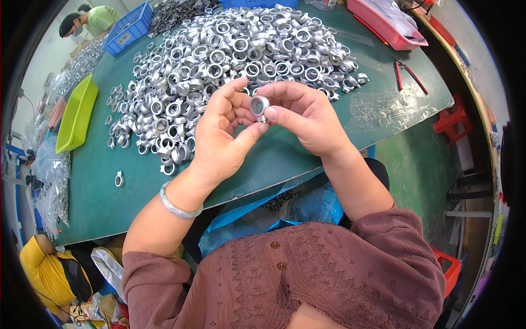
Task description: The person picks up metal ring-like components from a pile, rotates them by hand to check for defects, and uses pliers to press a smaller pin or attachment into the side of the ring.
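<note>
Between my two hands, over the near side of the green table (pixel 98 205), is a silver metal ring (pixel 259 105) with a small lug at its lower side. My right hand (pixel 307 115) pinches it with the thumb on its right rim and curled fingers behind. The thumb of my left hand (pixel 222 129) touches the lug from below, its fingers bent at the ring's left. A large pile of similar metal rings (pixel 219 60) spreads just beyond my hands. One loose ring (pixel 119 179) lies apart on the table at the left.
Red-handled pliers (pixel 408 74) lie at the right, near a pink tray (pixel 386 24). A blue crate (pixel 127 30) and a lime-green tray (pixel 78 115) stand at the left. Blue plastic bag (pixel 312 205) hangs below the table edge. A co-worker (pixel 90 24) works at the far left.
</note>
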`<state>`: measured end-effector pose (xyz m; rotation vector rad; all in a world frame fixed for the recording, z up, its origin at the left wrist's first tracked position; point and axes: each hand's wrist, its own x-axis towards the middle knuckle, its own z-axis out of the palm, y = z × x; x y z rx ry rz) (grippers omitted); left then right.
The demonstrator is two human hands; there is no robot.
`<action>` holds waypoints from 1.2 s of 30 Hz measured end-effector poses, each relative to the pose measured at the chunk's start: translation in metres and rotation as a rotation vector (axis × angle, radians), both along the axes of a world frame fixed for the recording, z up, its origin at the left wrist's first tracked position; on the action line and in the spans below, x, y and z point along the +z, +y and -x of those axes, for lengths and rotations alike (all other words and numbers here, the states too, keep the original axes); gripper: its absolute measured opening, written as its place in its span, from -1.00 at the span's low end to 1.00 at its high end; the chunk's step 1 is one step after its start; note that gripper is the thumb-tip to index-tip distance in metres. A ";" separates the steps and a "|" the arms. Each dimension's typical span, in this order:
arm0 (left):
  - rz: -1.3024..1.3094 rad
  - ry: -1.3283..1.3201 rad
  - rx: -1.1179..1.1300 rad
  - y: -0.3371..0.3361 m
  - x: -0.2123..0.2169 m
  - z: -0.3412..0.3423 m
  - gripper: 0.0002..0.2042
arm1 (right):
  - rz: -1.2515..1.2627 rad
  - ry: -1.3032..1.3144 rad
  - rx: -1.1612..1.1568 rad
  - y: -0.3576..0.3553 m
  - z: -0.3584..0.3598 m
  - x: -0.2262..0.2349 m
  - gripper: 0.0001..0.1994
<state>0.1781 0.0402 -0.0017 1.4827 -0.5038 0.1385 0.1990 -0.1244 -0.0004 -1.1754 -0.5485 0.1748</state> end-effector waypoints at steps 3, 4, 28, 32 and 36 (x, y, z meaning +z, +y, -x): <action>0.013 -0.020 0.010 -0.001 0.001 0.001 -0.40 | -0.013 0.039 0.001 -0.001 0.000 0.001 -0.75; 0.018 -0.025 0.016 -0.001 0.001 0.001 -0.40 | -0.012 0.040 0.001 -0.002 -0.001 0.001 -0.75; -0.141 -0.158 0.056 0.003 0.000 0.000 -0.55 | 0.036 0.060 0.022 -0.003 -0.001 0.002 -0.74; -0.238 -0.231 0.094 0.004 0.002 0.000 -0.56 | 0.037 0.038 0.033 -0.004 -0.002 0.001 -0.73; -0.208 -0.260 0.127 0.004 -0.002 -0.001 -0.61 | 0.026 0.031 0.050 -0.003 -0.002 0.002 -0.73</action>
